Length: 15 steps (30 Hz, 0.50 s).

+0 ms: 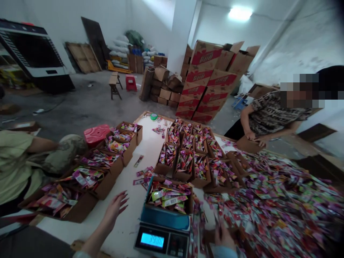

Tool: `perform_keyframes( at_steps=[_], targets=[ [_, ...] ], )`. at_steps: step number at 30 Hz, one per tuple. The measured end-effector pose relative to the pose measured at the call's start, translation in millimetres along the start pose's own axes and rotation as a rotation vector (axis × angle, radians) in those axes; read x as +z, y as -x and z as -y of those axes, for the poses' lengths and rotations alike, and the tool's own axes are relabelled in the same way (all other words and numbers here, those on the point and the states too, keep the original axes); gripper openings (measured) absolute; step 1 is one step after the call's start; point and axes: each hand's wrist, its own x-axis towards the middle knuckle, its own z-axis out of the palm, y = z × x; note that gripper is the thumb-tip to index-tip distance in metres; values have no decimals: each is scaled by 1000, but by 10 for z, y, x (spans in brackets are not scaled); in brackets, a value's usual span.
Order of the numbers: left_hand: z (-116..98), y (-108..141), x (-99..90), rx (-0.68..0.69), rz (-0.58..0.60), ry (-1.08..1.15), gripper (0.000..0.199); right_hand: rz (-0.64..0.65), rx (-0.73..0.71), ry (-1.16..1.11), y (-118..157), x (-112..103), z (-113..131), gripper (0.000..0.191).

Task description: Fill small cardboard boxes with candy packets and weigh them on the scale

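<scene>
A cardboard box full of small colourful packets (pixel 170 197) rests on a digital scale (pixel 162 239) whose blue display is lit. To the left of the scale, my left hand (pixel 116 209) hovers over the white table (pixel 126 200), fingers spread and holding nothing. My right hand (pixel 224 233) is right of the scale, low in the view, beside the loose packets. It is smeared by motion, and I cannot make out whether it holds a packet. A large heap of packets (pixel 285 204) covers the table's right side.
Filled boxes (pixel 185 161) stand grouped behind the scale, and a row of filled boxes (pixel 103 182) lines the left. A person (pixel 279 111) at the right holds a cardboard piece. Another person (pixel 16 154) sits at the left near a red stool (pixel 96 134). Tall cartons (pixel 200 82) stand beyond.
</scene>
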Motion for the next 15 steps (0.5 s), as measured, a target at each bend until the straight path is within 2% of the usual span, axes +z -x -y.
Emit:
perform_keyframes(
  at_steps=[2, 4, 6, 7, 9, 11, 13, 15],
  targets=[
    [-8, -10, 130, -9, 19, 4, 20, -197, -318, 13, -147, -174, 208, 35],
    [-23, -16, 220, -20, 29, 8, 22, -356, -693, 40, -235, -329, 594, 36],
    [-45, -16, 249, -26, 46, 13, 23, -376, -969, 113, -213, -408, 1073, 39],
    [-58, -15, 238, -21, 59, 17, 24, -334, -1053, 169, -167, -412, 1303, 42],
    [-88, -21, 165, -3, 75, 29, 23, -243, -1114, 247, -51, -361, 1649, 47],
    [-120, -42, 36, 16, 61, 42, 21, -189, -1083, 228, 23, -271, 1767, 50],
    [-150, -84, -129, 20, 32, 52, 19, -209, -1004, 109, 12, -184, 1653, 46],
    [-172, -141, -305, 16, -9, 55, 19, -241, -909, 13, -49, -115, 1390, 37]
  ],
)
